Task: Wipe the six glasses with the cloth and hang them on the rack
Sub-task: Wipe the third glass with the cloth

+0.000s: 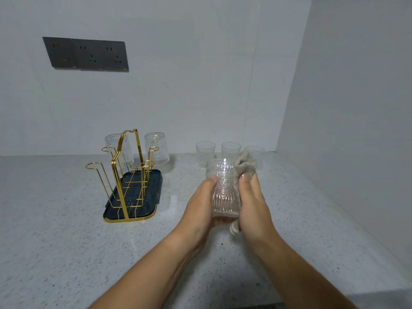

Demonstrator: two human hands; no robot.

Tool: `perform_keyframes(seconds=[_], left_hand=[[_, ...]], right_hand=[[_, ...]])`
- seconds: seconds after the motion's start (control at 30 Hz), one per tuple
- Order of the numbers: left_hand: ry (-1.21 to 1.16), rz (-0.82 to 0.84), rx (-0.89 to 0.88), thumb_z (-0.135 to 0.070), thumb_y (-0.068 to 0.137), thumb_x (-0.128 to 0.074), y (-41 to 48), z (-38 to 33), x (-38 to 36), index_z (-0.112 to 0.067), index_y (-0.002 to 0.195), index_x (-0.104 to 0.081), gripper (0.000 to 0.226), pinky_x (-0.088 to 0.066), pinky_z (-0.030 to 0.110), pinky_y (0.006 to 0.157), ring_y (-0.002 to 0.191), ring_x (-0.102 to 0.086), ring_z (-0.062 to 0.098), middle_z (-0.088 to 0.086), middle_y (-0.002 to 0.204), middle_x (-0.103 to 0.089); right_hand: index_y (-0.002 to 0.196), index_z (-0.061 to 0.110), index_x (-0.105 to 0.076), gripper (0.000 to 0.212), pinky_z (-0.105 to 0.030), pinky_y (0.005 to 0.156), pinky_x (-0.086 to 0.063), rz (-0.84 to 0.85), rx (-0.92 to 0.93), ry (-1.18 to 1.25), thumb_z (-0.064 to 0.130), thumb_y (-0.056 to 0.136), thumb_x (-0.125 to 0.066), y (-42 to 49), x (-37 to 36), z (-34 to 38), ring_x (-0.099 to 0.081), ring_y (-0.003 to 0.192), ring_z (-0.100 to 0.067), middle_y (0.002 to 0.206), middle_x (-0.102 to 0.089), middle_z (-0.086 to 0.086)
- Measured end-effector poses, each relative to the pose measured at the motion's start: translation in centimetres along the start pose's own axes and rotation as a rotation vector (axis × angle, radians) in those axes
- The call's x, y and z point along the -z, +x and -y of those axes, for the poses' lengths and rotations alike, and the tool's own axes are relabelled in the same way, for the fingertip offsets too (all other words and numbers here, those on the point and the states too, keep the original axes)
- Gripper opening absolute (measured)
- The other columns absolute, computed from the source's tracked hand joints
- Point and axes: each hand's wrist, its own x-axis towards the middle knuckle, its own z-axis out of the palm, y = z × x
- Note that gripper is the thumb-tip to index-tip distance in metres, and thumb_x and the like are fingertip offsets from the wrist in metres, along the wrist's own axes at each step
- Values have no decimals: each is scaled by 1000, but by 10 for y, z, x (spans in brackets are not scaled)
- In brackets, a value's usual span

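Observation:
My left hand [199, 202] grips a clear embossed glass [224, 188] from its left side and underneath, holding it above the counter. My right hand [254, 202] presses a grey-beige cloth [244, 163] against the glass's right side; cloth bunches over the rim and a tail hangs below. A gold wire rack [124, 172] on a dark tray [142, 204] stands to the left. Two glasses hang upside down on its far pegs, one at the left [118, 148] and one at the right [157, 150]. Three upright glasses [205, 152] [230, 149] [256, 152] stand in a row behind my hands.
The speckled light counter [66, 241] runs to a white back wall and a white side wall on the right. A dark socket panel [87, 54] sits on the back wall, upper left. The rack's near pegs carry nothing.

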Motion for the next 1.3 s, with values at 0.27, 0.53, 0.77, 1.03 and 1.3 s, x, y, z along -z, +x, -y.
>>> perform_keyframes(seconds=[0.27, 0.53, 0.77, 1.03, 1.3], left_hand=[[151, -120, -167, -62, 92, -60, -2, -2, -11, -23, 127, -54, 52, -63, 29, 76, 98, -74, 1, -3, 123, -70], [-139, 12, 5, -64, 85, -52, 3, -13, 2, -17, 126, -73, 65, -60, 33, 72, 92, -78, 19, 4, 112, -79], [-160, -18, 53, -63, 97, -46, 5, -17, -4, -17, 117, -75, 58, -56, 52, 88, 90, -74, 28, 15, 111, -78], [-124, 144, 109, -28, 86, -80, 0, -4, 13, -21, 135, -58, 55, -63, 47, 77, 103, -76, 26, 5, 118, -77], [-230, 208, 77, -12, 76, -80, -3, -1, 25, -16, 129, -69, 54, -65, 50, 71, 104, -75, 28, 9, 123, -75]], right_hand=[[148, 43, -44, 40, -10, 71, -56, 5, 49, -97, 39, 109, -35, 3, -2, -3, -66, 83, 7, 135, -67, 3], [157, 45, -27, 63, -23, 110, -47, 114, 5, -114, 61, 96, -28, -20, -6, -6, -52, 132, 5, 158, -45, 14], [154, 44, -34, 54, -18, 75, -60, 66, 35, -37, 55, 101, -34, -6, -6, 6, -68, 91, 13, 139, -62, 12], [139, 31, -54, 34, -26, 68, -62, -29, 25, -16, 32, 111, -36, -5, 6, -13, -77, 86, -8, 118, -75, -1], [114, 33, -67, 24, -37, 79, -56, -11, 166, -283, 35, 109, -44, 25, 33, 31, -69, 91, -10, 126, -65, -8]])
